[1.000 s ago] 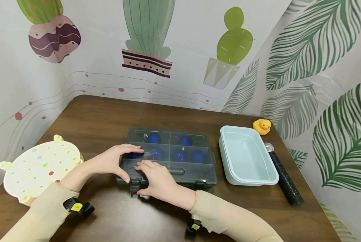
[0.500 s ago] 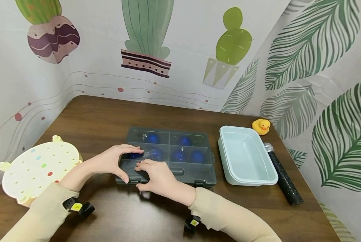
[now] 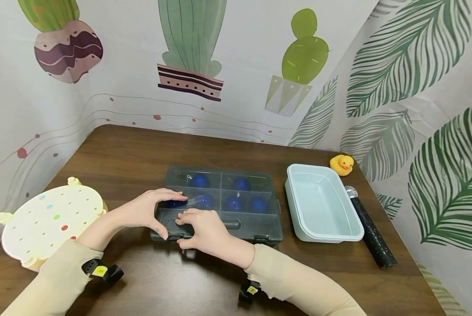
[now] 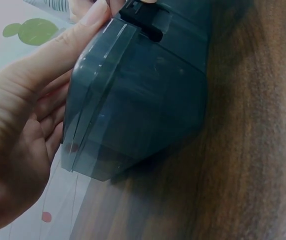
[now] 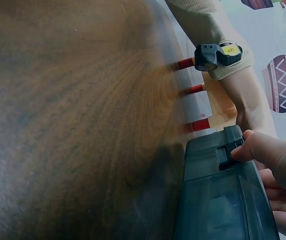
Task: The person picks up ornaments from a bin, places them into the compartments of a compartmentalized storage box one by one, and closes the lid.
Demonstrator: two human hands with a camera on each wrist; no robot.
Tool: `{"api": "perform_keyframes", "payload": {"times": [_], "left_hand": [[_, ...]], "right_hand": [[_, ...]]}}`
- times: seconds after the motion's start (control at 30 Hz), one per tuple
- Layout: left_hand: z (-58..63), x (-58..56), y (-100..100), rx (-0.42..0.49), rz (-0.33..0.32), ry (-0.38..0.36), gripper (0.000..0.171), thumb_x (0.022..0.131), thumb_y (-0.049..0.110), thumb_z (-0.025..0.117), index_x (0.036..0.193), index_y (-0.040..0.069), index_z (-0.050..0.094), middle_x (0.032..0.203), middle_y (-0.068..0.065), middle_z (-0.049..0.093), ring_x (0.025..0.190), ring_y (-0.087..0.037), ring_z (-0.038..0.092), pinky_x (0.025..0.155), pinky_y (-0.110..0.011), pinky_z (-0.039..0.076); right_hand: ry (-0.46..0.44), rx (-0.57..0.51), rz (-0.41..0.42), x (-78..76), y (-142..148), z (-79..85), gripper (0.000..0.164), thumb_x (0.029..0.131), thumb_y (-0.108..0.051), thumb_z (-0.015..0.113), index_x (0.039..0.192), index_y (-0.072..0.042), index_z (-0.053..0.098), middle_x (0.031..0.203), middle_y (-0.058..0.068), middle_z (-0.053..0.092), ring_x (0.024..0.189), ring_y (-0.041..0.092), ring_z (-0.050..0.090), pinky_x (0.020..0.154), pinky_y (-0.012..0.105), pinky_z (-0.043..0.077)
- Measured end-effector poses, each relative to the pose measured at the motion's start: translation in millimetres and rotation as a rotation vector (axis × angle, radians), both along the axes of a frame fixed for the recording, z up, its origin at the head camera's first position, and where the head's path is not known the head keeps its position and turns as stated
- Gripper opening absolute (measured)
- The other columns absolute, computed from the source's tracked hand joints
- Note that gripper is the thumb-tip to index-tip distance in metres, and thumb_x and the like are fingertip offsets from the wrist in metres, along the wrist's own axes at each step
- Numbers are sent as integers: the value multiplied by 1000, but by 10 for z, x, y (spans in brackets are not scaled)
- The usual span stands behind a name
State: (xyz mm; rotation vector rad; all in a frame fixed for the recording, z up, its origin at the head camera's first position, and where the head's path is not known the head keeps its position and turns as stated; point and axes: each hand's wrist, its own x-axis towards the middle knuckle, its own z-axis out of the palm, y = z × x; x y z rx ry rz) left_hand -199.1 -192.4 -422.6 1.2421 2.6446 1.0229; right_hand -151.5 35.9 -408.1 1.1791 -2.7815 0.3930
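Observation:
A dark translucent plastic organizer case point(image 3: 255, 224) lies on the table with its lid down. Several blue balls point(image 3: 257, 204) show through the lid in its compartments. My left hand point(image 3: 141, 210) rests on the case's left end, fingers spread on the lid and thumb along the front edge. My right hand point(image 3: 210, 230) pinches the front left, fingertips on the lid and thumb on the left latch point(image 5: 226, 156). That latch lies up against the case front. A second latch point(image 3: 261, 238) sits farther right on the front.
To the right of the case stands a pale blue plastic tub point(image 3: 322, 204). Beyond it are a yellow rubber duck point(image 3: 342, 165) and a black speckled microphone-shaped stick point(image 3: 372, 230). A round cream pegboard-like toy point(image 3: 58, 215) lies left, partly behind the left forearm. Patterned cloth point(image 3: 236, 66) hangs behind.
The left latch, hanging down in front a second ago, has swung up against the case. My right thumb rose with it. My left hand has stayed in place.

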Motion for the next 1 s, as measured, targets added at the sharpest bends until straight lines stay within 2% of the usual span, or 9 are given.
{"api": "perform_keyframes", "payload": {"times": [0.27,0.7,0.87,1.0], "left_hand": [[-25,-11,-21,2,-17,39,95,51,49,91,133,12,61,133,-11,61,121,-34,55,96,-53,48],[1,-2,-3,-14,-16,29,95,51,50,90,133,11,60,133,-13,61,121,-35,55,95,-53,48],[36,-16,14,-27,-24,28,98,51,48,91,134,10,58,133,-12,60,121,-33,54,97,-51,47],[125,-63,31,-53,-58,-6,97,57,51,89,136,7,55,135,-10,60,123,-32,53,99,-51,46]], "right_hand": [[-5,23,-3,-2,-16,17,41,75,-40,80,112,-20,75,120,-8,70,113,6,63,87,27,55],[9,10,0,-12,-22,3,39,75,-39,82,110,-21,76,117,-9,71,112,6,63,88,26,55],[-26,7,4,-15,6,12,41,77,-38,81,114,-20,75,121,-8,69,115,7,62,91,28,54],[-119,-8,80,-49,80,84,45,81,-35,79,120,-15,70,126,-3,67,118,11,60,96,29,52]]}}
